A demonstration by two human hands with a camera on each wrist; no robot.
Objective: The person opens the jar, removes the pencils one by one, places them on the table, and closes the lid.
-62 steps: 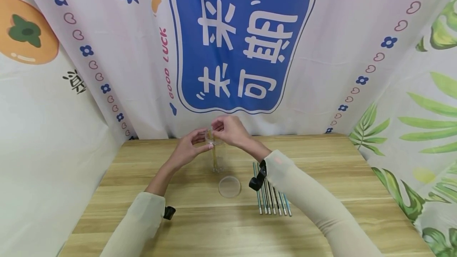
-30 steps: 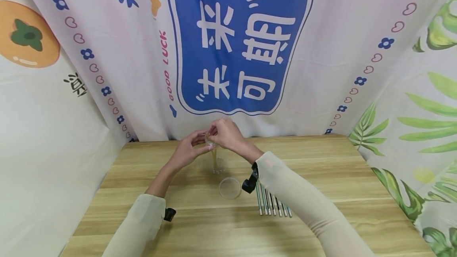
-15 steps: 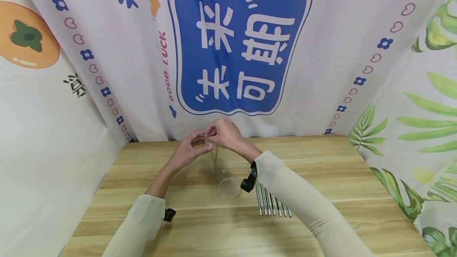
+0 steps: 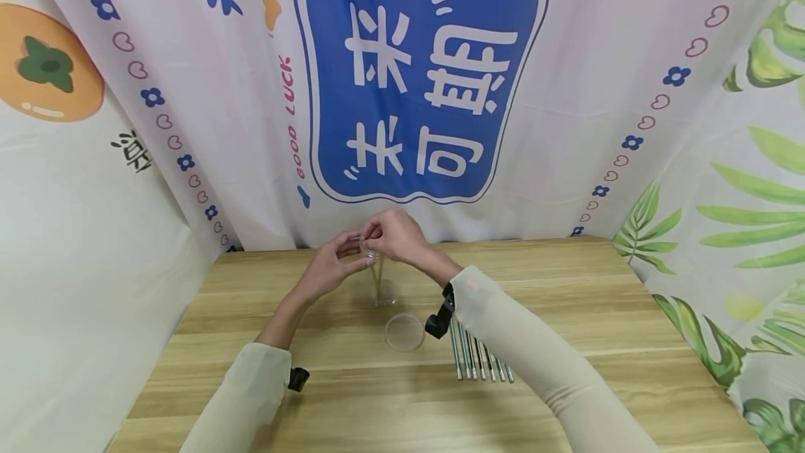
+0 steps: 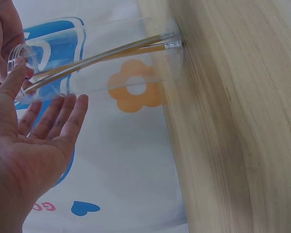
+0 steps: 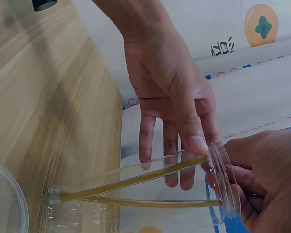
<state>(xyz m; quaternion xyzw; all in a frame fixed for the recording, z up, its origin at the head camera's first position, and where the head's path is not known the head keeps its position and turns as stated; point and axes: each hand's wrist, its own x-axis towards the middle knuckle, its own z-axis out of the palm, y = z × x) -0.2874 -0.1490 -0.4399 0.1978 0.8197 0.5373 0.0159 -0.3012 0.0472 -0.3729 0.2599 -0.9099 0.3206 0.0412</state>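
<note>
A clear plastic jar [image 4: 389, 291] stands upright near the table's back edge. My left hand [image 4: 327, 265] holds it at the neck, thumb on the rim and the other fingers along the far side. Two yellow pencils [image 6: 136, 181] lean crosswise inside, silver ferrule ends on the jar's bottom. My right hand [image 4: 399, 236] is at the jar's mouth, curled fingers reaching to the pencils' upper ends and seeming to pinch one; the fingertips are partly hidden. In the left wrist view the jar's threaded mouth [image 5: 20, 58] lies between both hands.
A round clear lid [image 4: 404, 332] lies flat on the wooden table [image 4: 352, 397] in front of the jar. To its right, several blue and black pencils [image 4: 482, 362] lie in a row, partly under the right forearm. A printed curtain [image 4: 251, 124] hangs behind the table.
The right hand has come down to the jar's mouth from slightly above it. Inside the jar, the pencils have shifted their lean and spread apart. The left hand stays at the neck.
</note>
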